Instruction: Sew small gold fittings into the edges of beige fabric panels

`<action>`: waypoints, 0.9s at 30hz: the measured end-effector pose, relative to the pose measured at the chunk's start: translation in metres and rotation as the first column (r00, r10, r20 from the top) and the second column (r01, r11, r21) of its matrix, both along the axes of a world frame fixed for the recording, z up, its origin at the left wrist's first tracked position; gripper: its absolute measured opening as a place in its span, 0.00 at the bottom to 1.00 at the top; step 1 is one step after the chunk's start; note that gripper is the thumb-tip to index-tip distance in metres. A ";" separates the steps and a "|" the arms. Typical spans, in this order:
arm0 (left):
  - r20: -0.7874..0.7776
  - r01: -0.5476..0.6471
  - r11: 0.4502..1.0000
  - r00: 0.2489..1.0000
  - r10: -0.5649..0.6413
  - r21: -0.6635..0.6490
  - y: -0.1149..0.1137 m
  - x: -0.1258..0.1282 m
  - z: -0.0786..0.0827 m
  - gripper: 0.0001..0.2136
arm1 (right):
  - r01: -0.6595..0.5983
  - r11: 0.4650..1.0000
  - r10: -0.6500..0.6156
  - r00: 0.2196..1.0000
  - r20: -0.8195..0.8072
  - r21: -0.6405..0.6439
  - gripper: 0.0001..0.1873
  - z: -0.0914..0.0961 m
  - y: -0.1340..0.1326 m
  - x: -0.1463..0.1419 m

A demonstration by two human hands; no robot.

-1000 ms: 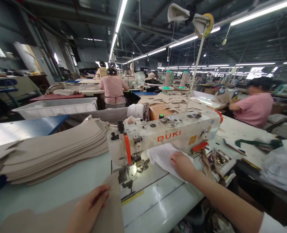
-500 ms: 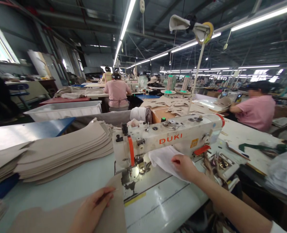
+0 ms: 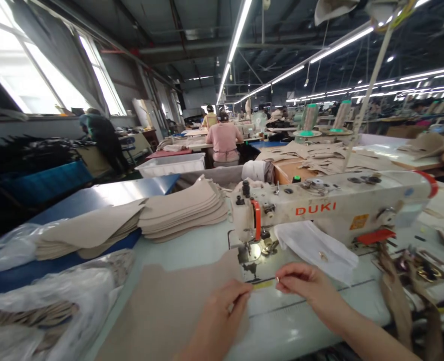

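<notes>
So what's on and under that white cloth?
On the cloth lies a little brownish thing, too small to name. Whatever is under the cloth is covered, so I can't see it.

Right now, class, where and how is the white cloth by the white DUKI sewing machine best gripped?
Probably pinch the white cloth at its near right corner, from the front right: that corner lies free, while the far side reaches under the sewing machine's arm.

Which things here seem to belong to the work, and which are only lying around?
Seemingly in use:
beige panel under the left hand
small pale item in the right hand
sewing machine
white cloth

Lying about, apparently:
plastic bags
fabric strips at right
white bin behind
</notes>
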State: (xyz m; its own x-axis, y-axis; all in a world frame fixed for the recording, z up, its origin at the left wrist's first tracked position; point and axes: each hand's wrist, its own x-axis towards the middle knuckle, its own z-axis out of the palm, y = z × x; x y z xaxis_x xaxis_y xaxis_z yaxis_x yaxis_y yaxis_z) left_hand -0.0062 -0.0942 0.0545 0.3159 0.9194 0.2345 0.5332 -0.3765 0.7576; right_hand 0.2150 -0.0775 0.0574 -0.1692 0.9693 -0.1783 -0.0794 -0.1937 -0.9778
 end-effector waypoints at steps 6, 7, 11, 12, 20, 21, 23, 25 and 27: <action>0.004 0.013 0.995 1.000 -0.014 0.094 -0.011 -0.002 0.007 0.11 | -0.119 0.985 0.103 0.986 -0.132 -0.122 0.18 -0.009 -0.006 -0.033; 0.008 0.011 0.994 1.000 -0.012 0.108 -0.012 -0.003 0.008 0.11 | -0.132 0.983 0.115 0.984 -0.136 -0.126 0.18 -0.010 -0.005 -0.035; 0.022 -0.009 0.992 1.000 0.007 0.128 -0.013 -0.005 0.011 0.11 | -0.156 0.982 0.141 0.981 -0.132 -0.106 0.19 -0.010 -0.002 -0.038; 0.024 -0.020 0.992 1.000 0.018 0.121 -0.013 -0.006 0.012 0.10 | -0.161 0.982 0.148 0.981 -0.128 -0.097 0.19 -0.010 -0.002 -0.039; 0.062 -0.114 0.993 0.992 0.111 0.044 -0.006 -0.008 0.017 0.09 | -0.190 0.980 0.182 0.976 -0.119 -0.055 0.22 -0.008 -0.002 -0.039; 0.059 -0.107 0.994 0.993 0.105 0.017 -0.006 -0.007 0.017 0.09 | -0.183 0.982 0.177 0.977 -0.117 -0.046 0.22 -0.008 -0.002 -0.039; 0.059 -0.088 0.995 0.994 0.090 -0.043 -0.006 -0.006 0.018 0.10 | -0.163 0.986 0.159 0.981 -0.108 -0.030 0.22 -0.007 -0.003 -0.039; 0.069 -0.082 0.991 0.994 0.089 -0.103 -0.006 -0.005 0.017 0.10 | -0.133 0.991 0.130 0.986 -0.102 -0.022 0.21 -0.006 -0.004 -0.040; 0.092 -0.083 0.984 0.991 0.098 -0.156 -0.005 -0.005 0.015 0.10 | -0.096 0.995 0.093 0.990 -0.106 -0.025 0.21 -0.004 -0.005 -0.040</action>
